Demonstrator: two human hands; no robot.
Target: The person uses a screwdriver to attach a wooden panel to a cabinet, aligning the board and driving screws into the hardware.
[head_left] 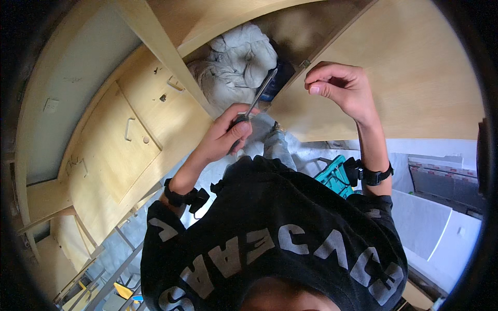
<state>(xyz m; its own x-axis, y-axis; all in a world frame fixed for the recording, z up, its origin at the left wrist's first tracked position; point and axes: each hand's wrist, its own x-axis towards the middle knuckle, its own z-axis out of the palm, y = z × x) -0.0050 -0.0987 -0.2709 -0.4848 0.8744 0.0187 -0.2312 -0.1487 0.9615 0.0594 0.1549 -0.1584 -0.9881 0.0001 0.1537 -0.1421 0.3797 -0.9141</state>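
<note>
My left hand (227, 133) is wrapped round the dark handle of a screwdriver (261, 92). Its metal shaft slants up and to the right, with the tip in front of the open cabinet. To the right, my right hand (340, 89) is raised before the wooden cabinet door (410, 67), fingers curled and thumb against them. Whatever it may pinch is too small to make out. A small metal hinge (305, 63) shows at the door's edge, just left of my right fingertips. The screwdriver tip is apart from the hinge.
A pale cloth bundle (238, 62) fills part of the open cabinet. Closed wooden cupboards (111, 155) with metal handles stand at left. On the floor beside me lies a teal tool case (334, 177). White panels (441, 228) are at the lower right.
</note>
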